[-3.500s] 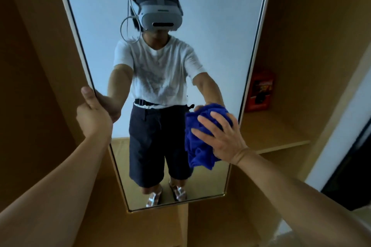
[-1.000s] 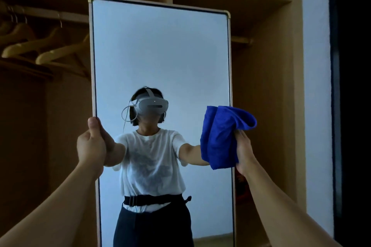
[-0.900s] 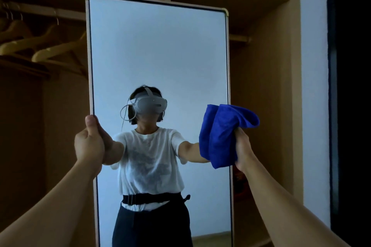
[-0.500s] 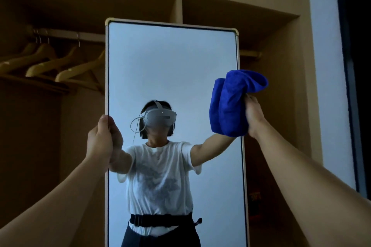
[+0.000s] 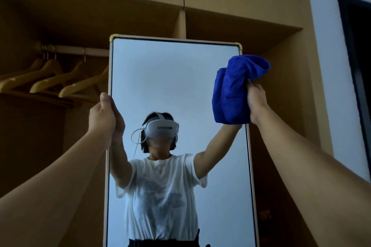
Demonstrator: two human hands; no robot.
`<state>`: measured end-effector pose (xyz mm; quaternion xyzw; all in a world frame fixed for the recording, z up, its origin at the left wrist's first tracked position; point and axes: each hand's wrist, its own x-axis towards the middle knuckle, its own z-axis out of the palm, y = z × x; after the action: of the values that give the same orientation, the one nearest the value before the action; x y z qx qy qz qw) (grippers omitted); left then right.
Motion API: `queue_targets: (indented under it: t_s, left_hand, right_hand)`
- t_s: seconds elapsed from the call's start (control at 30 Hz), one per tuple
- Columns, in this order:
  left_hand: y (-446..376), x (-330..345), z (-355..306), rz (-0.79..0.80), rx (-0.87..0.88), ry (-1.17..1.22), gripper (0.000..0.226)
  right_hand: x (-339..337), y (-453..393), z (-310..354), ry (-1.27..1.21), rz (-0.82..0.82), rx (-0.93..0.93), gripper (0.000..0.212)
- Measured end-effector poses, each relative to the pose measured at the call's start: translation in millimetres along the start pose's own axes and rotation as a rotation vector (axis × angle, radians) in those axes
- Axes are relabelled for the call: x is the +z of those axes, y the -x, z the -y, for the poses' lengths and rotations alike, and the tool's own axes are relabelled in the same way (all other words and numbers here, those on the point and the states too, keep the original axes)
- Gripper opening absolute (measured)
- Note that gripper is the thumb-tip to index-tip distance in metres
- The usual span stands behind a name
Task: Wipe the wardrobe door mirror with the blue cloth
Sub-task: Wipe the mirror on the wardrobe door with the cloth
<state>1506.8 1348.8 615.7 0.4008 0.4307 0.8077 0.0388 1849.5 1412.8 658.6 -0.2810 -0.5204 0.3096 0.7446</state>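
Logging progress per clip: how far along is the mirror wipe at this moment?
Done: cannot tell; the frame-edged wardrobe door mirror shows no clear wiped patch. In hand: the right hand grips the bunched blue cloth against the mirror's upper right edge, while the left hand holds its left edge. Left: judging by that, probably the glass to the left and below.

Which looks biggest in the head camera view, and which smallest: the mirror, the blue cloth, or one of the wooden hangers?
1. mirror, by far the largest.
2. blue cloth, bunched in the right hand.
3. wooden hanger: about as long as the cloth but much thinner, and it hangs farther back, so this ranking is unsure.
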Motion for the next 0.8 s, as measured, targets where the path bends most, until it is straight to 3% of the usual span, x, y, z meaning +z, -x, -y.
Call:
queue_targets:
  t_s: [0.1, 0.2, 0.57, 0.7, 0.8]
  left_hand:
    - [-3, 5, 0, -0.035, 0.001, -0.033, 0.044]
    - [-5, 6, -3, -0.061, -0.045, -0.016, 0.045]
    - [2, 10, -6, -0.186, 0.078, -0.084, 0.060]
    - [4, 10, -8, -0.190, 0.082, -0.076, 0.060]
    - [7, 10, -9, -0.191, 0.095, -0.067, 0.059]
  right_hand:
    - [6, -9, 12, -0.011, -0.026, -0.023, 0.022]
    - [12, -18, 23, 0.005, -0.057, -0.060, 0.034]
    - [49, -35, 70, 0.504, -0.491, -0.491, 0.049]
    - [66, -42, 88, 0.550, -0.515, -0.687, 0.044]
    - [79, -53, 103, 0.784, -0.415, -0.719, 0.033]
